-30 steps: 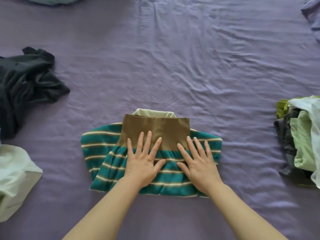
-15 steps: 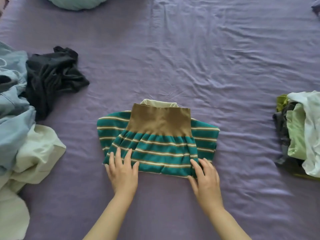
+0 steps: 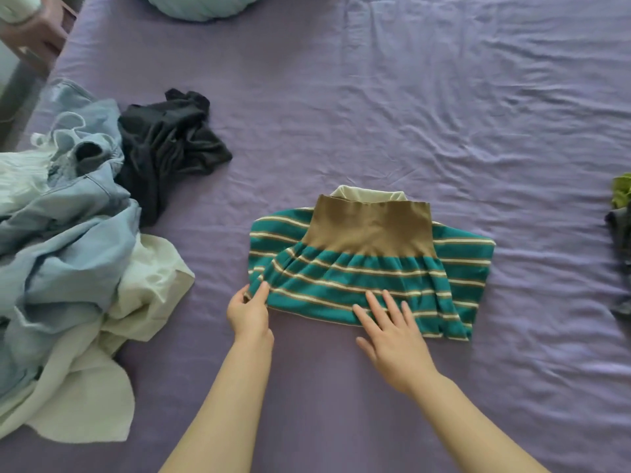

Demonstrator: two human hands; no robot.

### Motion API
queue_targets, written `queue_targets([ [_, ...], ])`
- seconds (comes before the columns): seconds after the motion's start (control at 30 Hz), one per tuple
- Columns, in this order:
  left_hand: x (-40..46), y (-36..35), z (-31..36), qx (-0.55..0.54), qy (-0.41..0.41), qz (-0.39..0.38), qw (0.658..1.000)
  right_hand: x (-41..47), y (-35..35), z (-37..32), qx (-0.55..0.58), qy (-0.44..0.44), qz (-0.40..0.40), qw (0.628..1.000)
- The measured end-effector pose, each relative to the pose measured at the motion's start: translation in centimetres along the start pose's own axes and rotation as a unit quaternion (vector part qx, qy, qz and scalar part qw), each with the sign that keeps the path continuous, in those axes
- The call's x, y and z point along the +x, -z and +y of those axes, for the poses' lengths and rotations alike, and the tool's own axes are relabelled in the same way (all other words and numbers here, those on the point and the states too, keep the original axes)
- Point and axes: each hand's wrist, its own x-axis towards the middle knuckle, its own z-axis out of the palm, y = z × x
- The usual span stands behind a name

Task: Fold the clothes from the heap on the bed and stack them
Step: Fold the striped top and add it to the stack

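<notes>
A teal striped garment (image 3: pixel 368 281) with a tan band and a cream collar lies folded in the middle of the purple bed (image 3: pixel 444 114). My left hand (image 3: pixel 248 310) pinches its near left corner between thumb and fingers. My right hand (image 3: pixel 392 326) lies flat with straight fingers on the garment's near edge. The heap of unfolded clothes (image 3: pixel 65 254), light blue denim and white cloth, sits at the left. A crumpled dark garment (image 3: pixel 170 145) lies beside the heap. The stack of folded clothes (image 3: pixel 619 227) shows only partly at the right edge.
A pale blue cushion (image 3: pixel 201 5) lies at the head of the bed. The bed's left edge and a piece of furniture (image 3: pixel 34 32) show at the top left.
Both hands slid from the top of the garment down to its near edge. The left hand now pinches the left corner. The view has shifted left, so the heap shows more.
</notes>
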Motion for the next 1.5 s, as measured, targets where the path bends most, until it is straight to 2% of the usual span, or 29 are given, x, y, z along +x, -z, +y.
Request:
queue_targets([
  [0.13, 1.6, 1.3, 1.5, -0.02, 0.019, -0.017, 0.999, -0.5, 1.1, -0.7, -0.016, -0.025, -0.004, 1.0],
  [0.23, 2.0, 1.0, 1.3, 0.036, -0.003, -0.015, 0.999, -0.1, 0.9, -0.6, 0.006, -0.015, -0.036, 0.999],
  [0.3, 1.6, 0.7, 0.9, 0.164, -0.066, 0.024, 0.984, -0.4, 1.5, 0.0, 0.042, -0.033, 0.007, 0.999],
  [0.37, 0.3, 0.4, 0.5, 0.3, -0.168, 0.062, 0.937, -1.1, 2.5, 1.1, 0.063, -0.063, 0.093, 0.992],
  [0.4, -0.6, 0.0, 0.2, 0.314, -0.22, 0.051, 0.922, -1.6, 2.6, 1.9, 0.07, -0.079, 0.14, 0.984],
  [0.47, -2.8, -1.6, -0.7, 0.284, -0.263, -0.058, 0.92, -2.6, 2.5, 3.5, 0.082, -0.118, 0.199, 0.969],
  [0.53, -5.6, -3.6, -2.1, 0.267, -0.227, -0.198, 0.915, -3.4, 2.6, 4.9, 0.11, -0.167, 0.213, 0.956],
  [0.6, -8.0, -5.5, -4.2, 0.296, -0.219, -0.295, 0.882, -3.9, 2.2, 5.9, 0.162, -0.239, 0.199, 0.936],
  [0.67, -9.7, -7.2, -6.7, 0.364, -0.266, -0.335, 0.828, -4.3, 1.8, 6.2, 0.205, -0.301, 0.204, 0.909],
  [0.77, -11.0, -9.0, -9.0, 0.431, -0.286, -0.35, 0.781, -3.9, 1.5, 6.4, 0.344, -0.355, 0.232, 0.838],
  [0.87, -11.7, -9.8, -9.9, 0.462, -0.297, -0.338, 0.765, -3.5, 1.6, 7.4, 0.442, -0.366, 0.237, 0.784],
  [0.97, -12.4, -10.1, -10.2, 0.455, -0.317, -0.337, 0.761, -4.2, 1.8, 9.5, 0.443, -0.373, 0.241, 0.779],
  [1.07, -13.5, -10.9, -10.6, 0.46, -0.326, -0.352, 0.747, -4.7, 1.7, 10.8, 0.478, -0.347, 0.197, 0.782],
  [1.17, -14.6, -12.5, -11.2, 0.435, -0.315, -0.385, 0.751, -3.4, 2.8, 12.1, 0.555, -0.319, 0.198, 0.743],
  [1.27, -15.3, -13.9, -12.4, 0.455, -0.344, -0.387, 0.724, -1.2, 4.2, 14.0, 0.603, -0.3, 0.21, 0.709],
  [1.33, -15.7, -14.6, -13.7, 0.501, -0.365, -0.377, 0.689, 0.2, 5.1, 15.1, 0.608, -0.282, 0.203, 0.714],
  [1.43, -16.8, -15.4, -15.4, 0.596, -0.373, -0.333, 0.628, 1.9, 5.9, 16.2, 0.586, -0.264, 0.184, 0.744],
  [1.5, -17.2, -16.0, -15.5, 0.601, -0.413, -0.295, 0.617, 2.4, 6.5, 16.8, 0.572, -0.271, 0.179, 0.753],
])
